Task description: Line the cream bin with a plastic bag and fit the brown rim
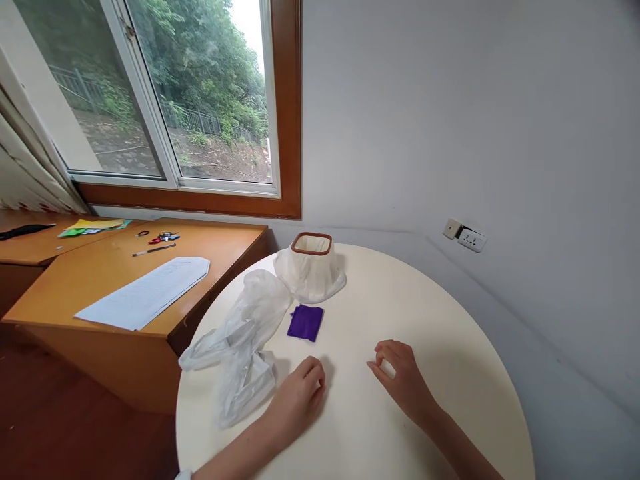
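Observation:
My left hand (300, 399) hovers over or rests on the round white table, its fingers loosely curled, with a small gap at the thumb and nothing visible in it. Just beyond it lies a folded purple cloth (305, 323). To its left is a crumpled white translucent plastic bag (250, 327). My right hand (403, 379) is on the table's right side, thumb and fingers bent into an open ring with nothing between them. Behind the cloth stands a small bin or basket with a brown rim (312, 252), lined with a white plastic bag (313, 283) that drapes over its sides.
The round table (440, 320) meets the wall, which carries a power socket (471, 240). At the left, a wooden desk (215, 243) holds paper sheets (150, 293), a pen (154, 250), keys (166, 237) and coloured papers (95, 226). A window is above it.

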Available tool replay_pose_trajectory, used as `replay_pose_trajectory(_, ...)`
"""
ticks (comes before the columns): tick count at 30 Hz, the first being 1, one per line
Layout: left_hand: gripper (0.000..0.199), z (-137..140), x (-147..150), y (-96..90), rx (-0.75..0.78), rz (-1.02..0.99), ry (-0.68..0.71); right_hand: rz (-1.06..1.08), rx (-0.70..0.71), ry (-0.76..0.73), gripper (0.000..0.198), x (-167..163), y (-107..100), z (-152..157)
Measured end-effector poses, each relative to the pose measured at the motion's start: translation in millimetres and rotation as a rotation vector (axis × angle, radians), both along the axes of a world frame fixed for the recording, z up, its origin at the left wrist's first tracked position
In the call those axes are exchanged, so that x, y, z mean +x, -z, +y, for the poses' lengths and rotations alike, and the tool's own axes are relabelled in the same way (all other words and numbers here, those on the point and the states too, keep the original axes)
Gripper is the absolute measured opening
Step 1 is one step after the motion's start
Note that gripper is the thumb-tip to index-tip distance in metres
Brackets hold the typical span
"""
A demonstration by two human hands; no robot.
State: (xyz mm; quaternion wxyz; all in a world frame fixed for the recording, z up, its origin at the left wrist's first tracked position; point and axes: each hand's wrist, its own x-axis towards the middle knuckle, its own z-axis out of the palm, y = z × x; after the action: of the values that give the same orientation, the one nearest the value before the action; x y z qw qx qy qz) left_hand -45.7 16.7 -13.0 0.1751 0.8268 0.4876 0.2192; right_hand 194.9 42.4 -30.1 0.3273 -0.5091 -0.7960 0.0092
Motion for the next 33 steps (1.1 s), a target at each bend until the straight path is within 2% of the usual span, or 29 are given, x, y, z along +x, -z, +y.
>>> replay_pose_trajectory(8, 0.014, 6.0, 2.0, 11.2, 0.077, -0.064, 0.011, 0.012, -0.023, 0.009, 0.011, 4.7, 9.5, -3.5)
replay_pose_trajectory(20, 0.013, 5.8, 3.6, 11.3, 0.009, -0.109, 0.001, 0.061, -0.058, 0.01, 0.01, -2.1, 29.4, -7.3)
replay_pose_trajectory(33, 0.019, 8.0, 2.6, 11.6, 0.028, -0.107, 0.022, 0.098, -0.068, 0.038, 0.01, -3.3, 30.5, -6.6)
